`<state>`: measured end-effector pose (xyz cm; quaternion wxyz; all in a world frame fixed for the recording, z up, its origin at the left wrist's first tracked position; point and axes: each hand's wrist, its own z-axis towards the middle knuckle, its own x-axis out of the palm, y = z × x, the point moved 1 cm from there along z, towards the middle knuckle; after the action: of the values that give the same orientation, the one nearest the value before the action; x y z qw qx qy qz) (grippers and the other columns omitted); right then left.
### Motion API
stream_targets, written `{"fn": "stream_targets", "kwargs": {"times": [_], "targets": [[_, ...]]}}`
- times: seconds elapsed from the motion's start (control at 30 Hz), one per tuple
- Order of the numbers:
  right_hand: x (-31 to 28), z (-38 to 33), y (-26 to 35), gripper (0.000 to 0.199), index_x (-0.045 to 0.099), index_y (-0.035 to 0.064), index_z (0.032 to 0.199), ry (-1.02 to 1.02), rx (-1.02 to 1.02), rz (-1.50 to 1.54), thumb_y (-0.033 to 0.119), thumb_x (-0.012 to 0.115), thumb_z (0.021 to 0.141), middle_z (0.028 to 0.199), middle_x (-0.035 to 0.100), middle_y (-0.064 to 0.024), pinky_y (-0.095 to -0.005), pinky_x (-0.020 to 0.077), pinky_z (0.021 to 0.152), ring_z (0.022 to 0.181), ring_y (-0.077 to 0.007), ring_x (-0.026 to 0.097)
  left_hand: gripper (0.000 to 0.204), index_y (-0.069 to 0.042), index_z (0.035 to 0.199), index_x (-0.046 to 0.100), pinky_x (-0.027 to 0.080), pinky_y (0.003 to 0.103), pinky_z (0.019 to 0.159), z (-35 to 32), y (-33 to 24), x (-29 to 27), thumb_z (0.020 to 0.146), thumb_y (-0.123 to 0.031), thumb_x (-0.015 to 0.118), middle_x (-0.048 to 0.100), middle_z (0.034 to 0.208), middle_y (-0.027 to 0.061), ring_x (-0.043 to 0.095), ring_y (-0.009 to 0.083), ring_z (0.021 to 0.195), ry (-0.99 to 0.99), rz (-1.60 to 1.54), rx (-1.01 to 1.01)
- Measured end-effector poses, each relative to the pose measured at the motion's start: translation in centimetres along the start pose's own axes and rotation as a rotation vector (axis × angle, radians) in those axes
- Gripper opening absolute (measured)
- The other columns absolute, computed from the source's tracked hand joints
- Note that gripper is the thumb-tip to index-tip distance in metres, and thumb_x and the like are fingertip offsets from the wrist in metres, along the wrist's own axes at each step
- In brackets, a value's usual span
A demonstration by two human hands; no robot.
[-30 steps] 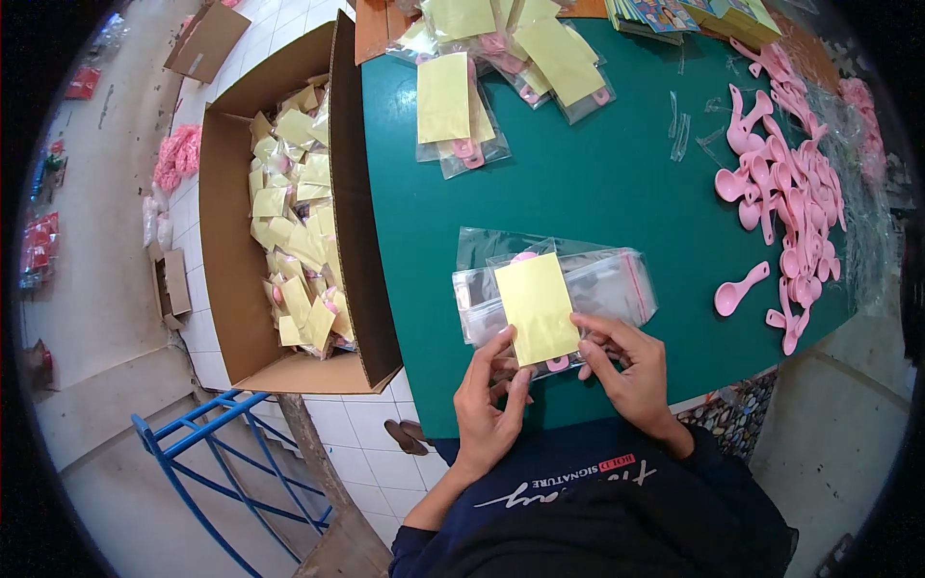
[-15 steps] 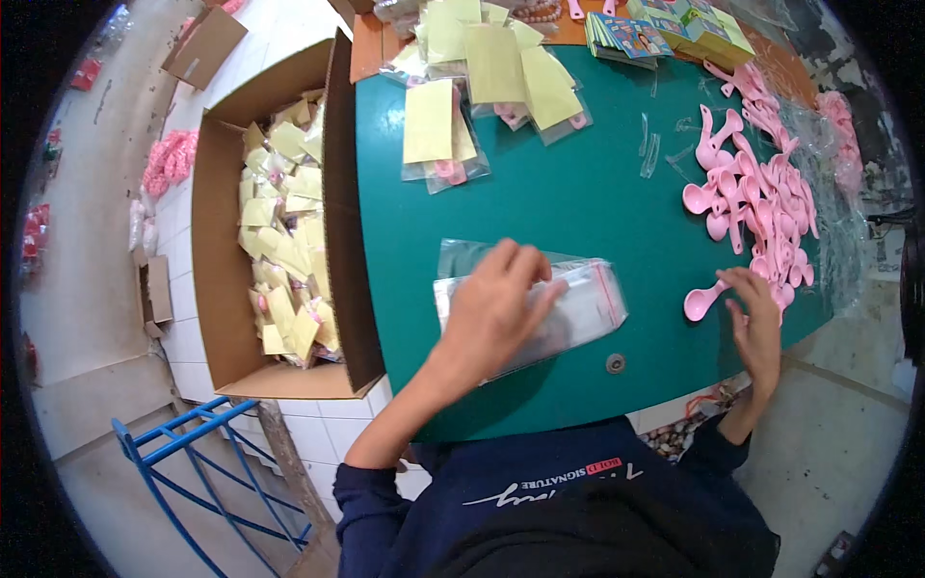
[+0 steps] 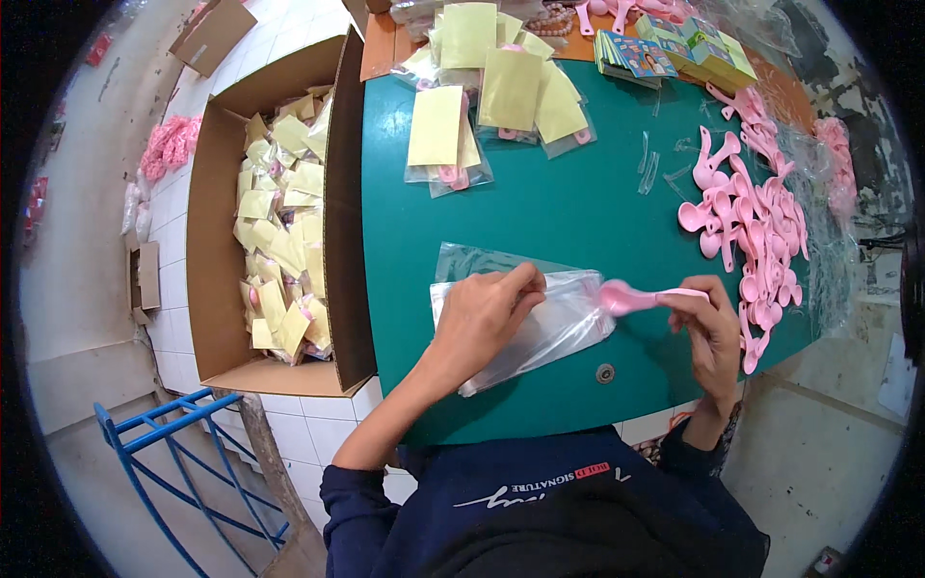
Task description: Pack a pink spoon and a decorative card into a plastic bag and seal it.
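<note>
A pink spoon [image 3: 641, 299] is in my right hand [image 3: 711, 337], which grips it by the handle. Its bowl points left and meets the right end of a clear plastic bag [image 3: 578, 323]. Whether the bowl is inside the bag or just over it is blurred. The bag lies on top of a stack of similar clear bags [image 3: 472, 258] on the green table. Above that stack my left hand [image 3: 487, 318] pinches the top bag between thumb and fingers; the exact fold it holds is partly hidden. Beyond my right hand spreads a pile of loose pink spoons [image 3: 761, 226].
Filled packets with pale yellow cards [image 3: 436, 125] lie at the table's far left. A cardboard box [image 3: 352, 241] full of such packets stands left of the table [image 3: 578, 212]. Stacked printed cards [image 3: 631, 58] sit at the back. A blue metal frame [image 3: 173, 424] stands lower left.
My right hand has picked a pink spoon from the pile's near edge and brought it left to the bag. My left hand has shifted slightly down and closed into a pinch.
</note>
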<state>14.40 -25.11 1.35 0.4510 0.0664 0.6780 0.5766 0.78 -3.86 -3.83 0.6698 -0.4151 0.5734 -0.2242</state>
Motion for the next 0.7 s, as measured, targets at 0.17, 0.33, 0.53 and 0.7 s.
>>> {"fn": "stream_targets", "kwargs": {"times": [0.17, 0.33, 0.53, 0.7], "targets": [[3.1, 0.5, 0.6, 0.023, 0.054, -0.0002, 0.104, -0.207, 0.089, 0.213, 0.0, 0.056, 0.082, 0.082, 0.057, -0.0069, -0.0229, 0.0452, 0.058, 0.066, -0.0113, 0.056, 0.01, -0.001, 0.082, 0.051, 0.051, 0.032, 0.068, -0.1, -0.6, -0.7, 0.078, -0.003, 0.06, 0.065, 0.084, 0.0119, 0.064, 0.0229, 0.077, -0.048, -0.168, 0.082], [2.8, 0.8, 0.0, 0.024, 0.05, -0.0012, 0.103, -0.283, 0.094, -0.018, -0.002, 0.058, 0.08, 0.083, 0.058, -0.0081, -0.0225, 0.0482, 0.063, 0.071, -0.0112, 0.059, 0.016, -0.002, 0.092, 0.042, 0.051, 0.026, 0.072, -0.9, -0.8, -3.1, 0.083, 0.0, 0.056, 0.065, 0.087, 0.0146, 0.063, 0.0149, 0.084, 0.086, -0.931, -0.219], [3.6, 1.5, 2.8, 0.027, 0.045, -0.0025, 0.107, -0.38, -0.108, 0.347, -0.002, 0.056, 0.083, 0.089, 0.055, -0.0095, -0.023, 0.0485, 0.067, 0.075, -0.014, 0.059, 0.03, 0.0, 0.102, 0.044, 0.051, 0.026, 0.072, -1.4, -0.6, -2.5, 0.079, -0.002, 0.063, 0.065, 0.085, 0.0172, 0.064, 0.0168, 0.081, 0.123, -0.912, -0.27], [4.0, 2.1, 3.1, 0.029, 0.045, -0.0023, 0.108, -0.221, -0.106, 0.402, -0.003, 0.057, 0.082, 0.09, 0.055, -0.0097, -0.0236, 0.0486, 0.068, 0.077, -0.0147, 0.059, 0.039, 0.0, 0.114, 0.045, 0.05, 0.027, 0.075, -1.4, -0.9, -2.7, 0.079, -0.002, 0.062, 0.065, 0.091, 0.0137, 0.062, 0.0147, 0.086, 0.155, -0.834, -0.274]]}}
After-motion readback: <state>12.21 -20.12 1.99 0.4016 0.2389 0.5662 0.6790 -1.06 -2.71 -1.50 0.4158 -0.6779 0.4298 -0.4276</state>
